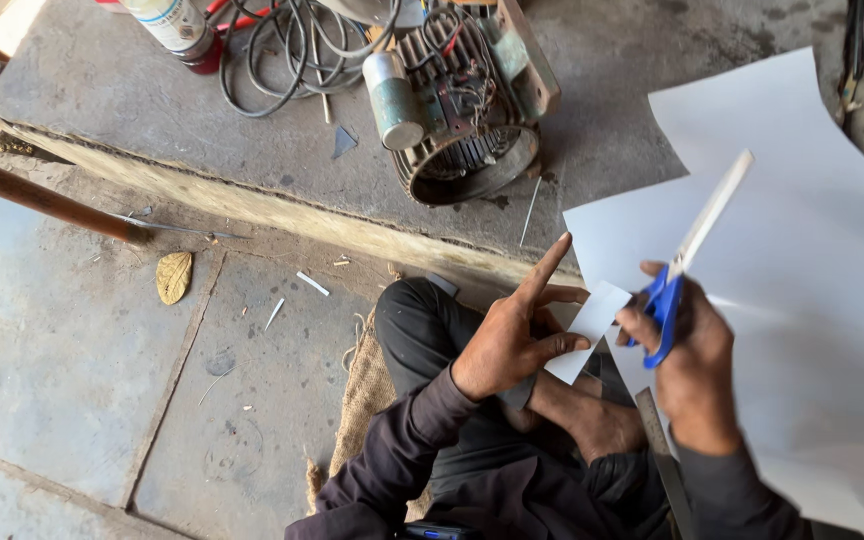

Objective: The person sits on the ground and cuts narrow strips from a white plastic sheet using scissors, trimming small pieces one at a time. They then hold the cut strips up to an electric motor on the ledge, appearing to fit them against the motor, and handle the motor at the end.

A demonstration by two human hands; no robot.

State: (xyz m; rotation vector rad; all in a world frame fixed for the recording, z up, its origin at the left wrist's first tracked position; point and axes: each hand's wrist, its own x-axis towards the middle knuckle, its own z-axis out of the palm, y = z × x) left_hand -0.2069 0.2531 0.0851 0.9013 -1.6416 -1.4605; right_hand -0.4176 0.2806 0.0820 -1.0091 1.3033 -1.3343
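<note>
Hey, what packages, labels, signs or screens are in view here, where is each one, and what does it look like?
Labelled bottle: top left on the concrete slab, lying beside the cables; round, pale label, red at its lower end.
Grey cylinder: on the motor, top centre; metallic, no readable label.
No signs or screens; the white sheets by the hands are blank.

Seated cross-legged on a burlap mat (364, 395), we pinch a small white paper strip (586, 331) in our left hand (512, 335), index finger pointing up, while our right hand (690, 360) grips blue-handled scissors (689, 255) whose closed blades lie over a large white sheet (812, 300). A metal ruler (658, 440) rests by our right wrist. On the concrete ledge (122, 90) ahead sit an opened electric motor (467, 95) and tangled cables (282, 50).
</note>
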